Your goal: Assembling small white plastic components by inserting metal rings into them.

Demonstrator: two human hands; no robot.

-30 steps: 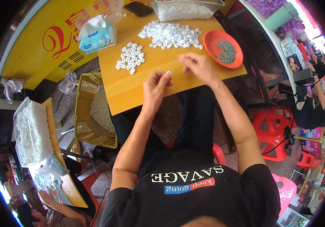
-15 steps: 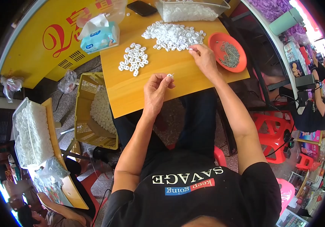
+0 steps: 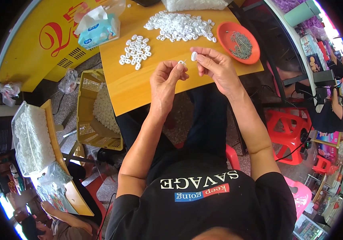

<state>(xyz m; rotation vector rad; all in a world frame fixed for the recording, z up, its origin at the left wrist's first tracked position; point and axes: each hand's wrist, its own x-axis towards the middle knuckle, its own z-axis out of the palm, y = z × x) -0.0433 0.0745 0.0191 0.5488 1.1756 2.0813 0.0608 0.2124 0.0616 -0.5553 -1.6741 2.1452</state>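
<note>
Over the table's front part, my left hand pinches a small white piece between thumb and forefinger, with a thin metal pin sticking out of it. Close by on the right, my right hand is closed on a white oval plastic piece, held upright at the fingertips. A small gap separates the two pieces. Beyond my hands lies a big heap of white oval pieces, and left of it a smaller group of white two-hole pieces. An orange-red plate holds many metal pins.
The wooden table carries a tissue pack at its left edge and a clear tub of white parts at the back. A yellow crate stands on the floor to the left. A red stool stands at right.
My right hand has come from the heap's edge toward my left hand, now showing a white oval piece in its fingers. My left hand keeps its pinch. The whole view has shifted slightly.
</note>
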